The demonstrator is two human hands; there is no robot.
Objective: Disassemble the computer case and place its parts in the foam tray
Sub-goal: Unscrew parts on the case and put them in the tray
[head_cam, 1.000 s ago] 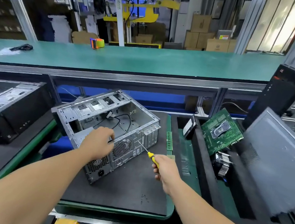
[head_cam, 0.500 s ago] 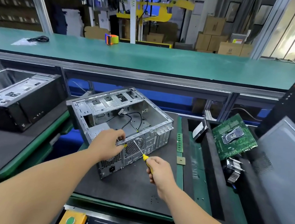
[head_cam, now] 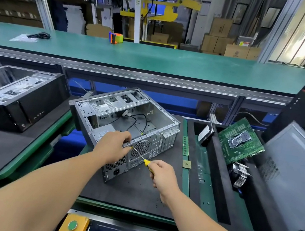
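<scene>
head view: the case [head_cam: 125, 129] lies open on the dark mat of the bench [head_cam: 138, 194], left of the foam tray [head_cam: 218, 181]. over the last second the screwdriver [head_cam: 143, 159] tip has closed in from clear of the rear panel to the top rear edge, right by the left hand [head_cam: 113, 149]. that hand's fingers [head_cam: 126, 135] pinch the rim there; the right hand [head_cam: 163, 174] is curled round the yellow handle. so a rear screw is likely being engaged. the board [head_cam: 240, 143] already sits in the tray; the shell is not yet apart.
</scene>
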